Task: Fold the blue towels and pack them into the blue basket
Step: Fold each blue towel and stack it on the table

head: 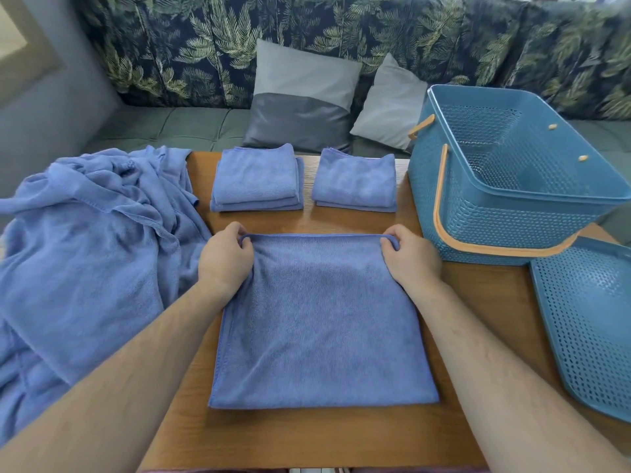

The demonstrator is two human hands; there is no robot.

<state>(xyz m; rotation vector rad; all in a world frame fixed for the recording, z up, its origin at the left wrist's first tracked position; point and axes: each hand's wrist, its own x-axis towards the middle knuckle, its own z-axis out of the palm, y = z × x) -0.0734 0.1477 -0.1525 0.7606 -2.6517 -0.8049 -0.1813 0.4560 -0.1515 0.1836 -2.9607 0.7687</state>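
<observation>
Pinched between curled fingers and thumbs, the far edge of the blue towel (321, 319) is being gripped at both corners: the left corner by the left hand (225, 257), the right corner by the right hand (411, 256). That towel is being borne flat by the wooden table (478, 319), directly before the person, with two layers showing along its left edge. Beyond it, two folded stacks are being carried by the same table, the left stack (256, 180) and the right stack (355, 184), side by side and apart from each other. A heap of unfolded towels (85, 250) is being draped over the table's left side, just beside the left forearm. The blue basket (512, 206) is being supported upright at the table's far right, near the right hand but apart from it. A perforated blue lid (587, 322) is being rested at the right edge, just beside the basket's base; whether they touch cannot be told. Behind, two grey cushions (300, 100) are being propped against the leaf-patterned sofa (205, 46).
</observation>
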